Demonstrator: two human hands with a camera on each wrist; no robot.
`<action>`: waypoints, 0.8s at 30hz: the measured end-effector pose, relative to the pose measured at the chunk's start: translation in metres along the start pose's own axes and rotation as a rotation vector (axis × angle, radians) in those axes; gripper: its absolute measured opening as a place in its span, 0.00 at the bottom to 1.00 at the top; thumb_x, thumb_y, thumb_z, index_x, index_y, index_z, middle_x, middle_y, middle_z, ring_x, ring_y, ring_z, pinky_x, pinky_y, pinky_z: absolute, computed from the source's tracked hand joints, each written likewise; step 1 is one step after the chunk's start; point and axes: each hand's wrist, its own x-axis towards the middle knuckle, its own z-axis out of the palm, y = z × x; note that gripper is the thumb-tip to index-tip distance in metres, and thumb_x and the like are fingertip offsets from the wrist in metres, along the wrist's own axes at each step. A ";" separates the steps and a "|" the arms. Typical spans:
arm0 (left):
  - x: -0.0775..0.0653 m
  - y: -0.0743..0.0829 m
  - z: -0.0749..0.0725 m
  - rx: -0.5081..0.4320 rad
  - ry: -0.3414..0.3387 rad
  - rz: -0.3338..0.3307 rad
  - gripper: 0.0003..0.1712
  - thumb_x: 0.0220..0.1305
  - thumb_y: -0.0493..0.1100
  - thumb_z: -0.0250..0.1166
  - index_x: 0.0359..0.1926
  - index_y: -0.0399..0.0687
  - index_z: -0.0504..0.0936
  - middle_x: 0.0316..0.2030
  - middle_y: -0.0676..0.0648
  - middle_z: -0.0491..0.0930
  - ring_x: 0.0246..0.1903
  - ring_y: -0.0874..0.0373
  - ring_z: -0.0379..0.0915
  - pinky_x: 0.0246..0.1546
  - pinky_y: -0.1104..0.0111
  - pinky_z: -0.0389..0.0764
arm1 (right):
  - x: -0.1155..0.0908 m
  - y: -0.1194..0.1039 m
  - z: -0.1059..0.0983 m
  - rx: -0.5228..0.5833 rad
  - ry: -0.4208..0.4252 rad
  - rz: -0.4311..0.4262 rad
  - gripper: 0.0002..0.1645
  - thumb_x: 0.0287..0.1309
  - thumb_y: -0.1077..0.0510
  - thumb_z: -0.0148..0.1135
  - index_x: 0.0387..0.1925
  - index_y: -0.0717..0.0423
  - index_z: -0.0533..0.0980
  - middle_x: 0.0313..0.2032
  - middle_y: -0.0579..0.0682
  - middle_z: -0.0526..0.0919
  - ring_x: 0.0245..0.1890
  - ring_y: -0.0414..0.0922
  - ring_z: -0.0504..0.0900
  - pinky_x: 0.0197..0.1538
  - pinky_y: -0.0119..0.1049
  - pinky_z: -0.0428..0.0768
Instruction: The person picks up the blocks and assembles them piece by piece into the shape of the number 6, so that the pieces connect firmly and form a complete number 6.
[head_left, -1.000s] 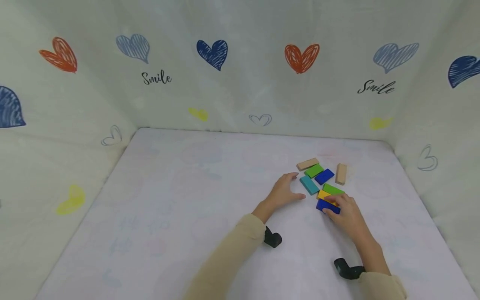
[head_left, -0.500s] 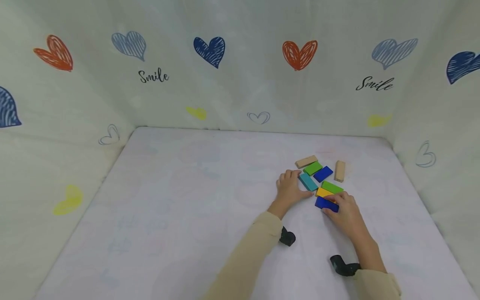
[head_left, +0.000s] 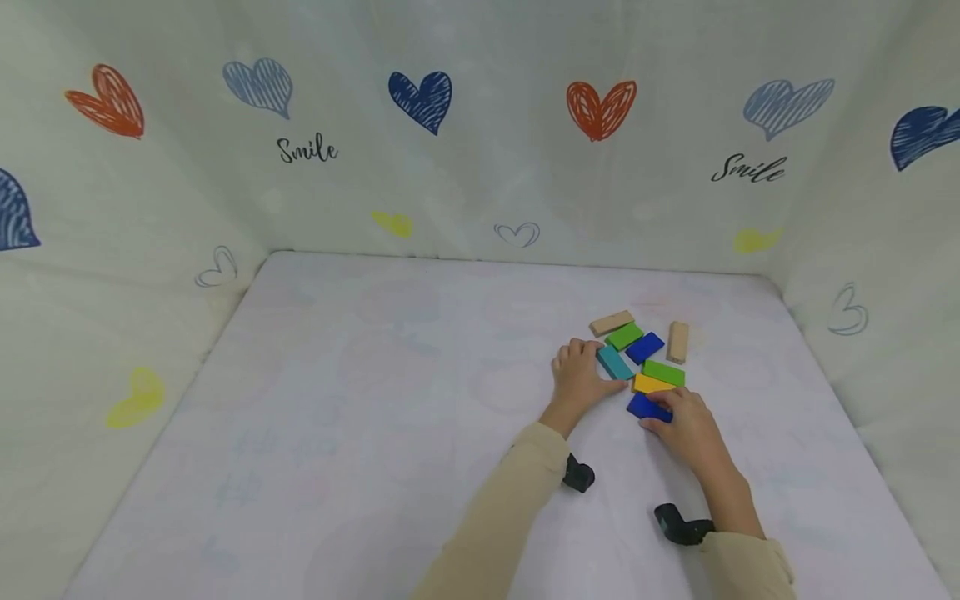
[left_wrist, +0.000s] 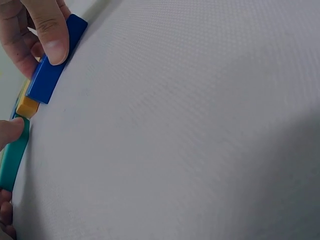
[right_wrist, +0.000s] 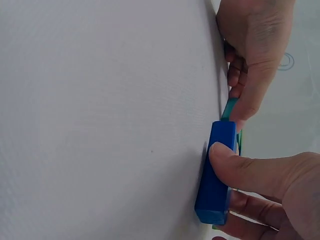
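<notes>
My left hand (head_left: pixel 576 379) holds a teal block (head_left: pixel 615 363) by its ends; in the left wrist view the thumb lies on the near end of the teal block (left_wrist: pixel 14 162) and the fingertips are at the other. My right hand (head_left: pixel 690 425) pinches a dark blue block (head_left: pixel 645 407), its thumb across the long side of the blue block (right_wrist: pixel 215 175) in the right wrist view. Just beyond that blue block lie a yellow block (head_left: pixel 651 383) and a green block (head_left: pixel 664 373), side by side. All these blocks lie low at the table surface.
A second green block (head_left: pixel 624 336) and a second blue block (head_left: pixel 645 348) lie behind the teal one. Two plain wooden blocks, a slanted one (head_left: pixel 612 323) and an end-on one (head_left: pixel 677 342), are farther back. A printed cloth wall (head_left: pixel 480 167) borders the white table (head_left: pixel 337 400).
My left hand has moved right, from beside the teal block to a grip on it. The right hand has drawn the blue block slightly left, showing more of the yellow block.
</notes>
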 end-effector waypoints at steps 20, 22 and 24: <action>0.000 -0.017 -0.007 -0.362 -0.025 0.053 0.38 0.48 0.58 0.70 0.59 0.51 0.69 0.48 0.49 0.68 0.46 0.61 0.65 0.50 0.67 0.63 | 0.002 0.000 0.003 0.002 -0.016 0.018 0.30 0.54 0.57 0.64 0.55 0.68 0.69 0.49 0.68 0.71 0.51 0.62 0.69 0.56 0.59 0.67; 0.000 -0.020 -0.009 -0.435 -0.044 0.051 0.38 0.48 0.57 0.71 0.59 0.50 0.69 0.48 0.50 0.68 0.44 0.62 0.65 0.48 0.69 0.64 | 0.002 -0.001 0.004 0.009 -0.020 0.023 0.30 0.55 0.56 0.64 0.56 0.68 0.69 0.49 0.68 0.70 0.52 0.63 0.69 0.56 0.59 0.67; 0.000 -0.023 -0.011 -0.487 -0.067 0.050 0.38 0.48 0.56 0.71 0.59 0.50 0.69 0.48 0.50 0.68 0.45 0.63 0.65 0.48 0.71 0.67 | 0.003 -0.002 0.004 0.022 -0.027 0.026 0.30 0.55 0.56 0.64 0.56 0.67 0.69 0.51 0.68 0.69 0.53 0.64 0.68 0.57 0.60 0.66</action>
